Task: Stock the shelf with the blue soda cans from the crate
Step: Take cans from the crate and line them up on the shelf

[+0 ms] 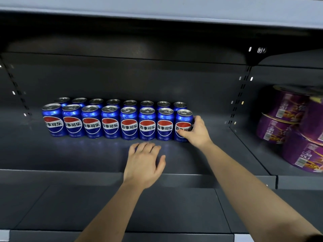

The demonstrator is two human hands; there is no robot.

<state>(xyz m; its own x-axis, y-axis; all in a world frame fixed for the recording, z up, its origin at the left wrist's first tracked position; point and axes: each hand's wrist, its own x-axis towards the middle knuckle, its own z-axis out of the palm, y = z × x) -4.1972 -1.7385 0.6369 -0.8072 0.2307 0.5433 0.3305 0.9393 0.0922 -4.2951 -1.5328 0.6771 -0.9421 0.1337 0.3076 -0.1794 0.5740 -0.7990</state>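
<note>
The blue soda cans (129, 127) stand on the dark grey shelf (70, 154) in front of you, which spans nearly the whole view. An upper shelf (157, 7) runs across above it and a lower shelf (122, 206) lies beneath your forearms. The cans form one block towards the back of the shelf, left of centre: two straight rows of eight, all upright, the front labels facing you, neighbours touching or nearly so. To your right, past a slotted upright (242, 95), purple tubs (286, 130) are stacked in the next bay, well apart from the cans.

Your left hand (145, 165) is palm down over the bare shelf just in front of the row, below the sixth front can. Its fingers are relaxed and slightly spread, holding nothing; you cannot tell whether it touches the surface.

Your right hand (197, 131) grips the end can (182, 119), the rightmost of the front row. Your thumb lies across the lower label and your fingers wrap round its right side. That can stands upright on the shelf, in line with the rest.
</note>
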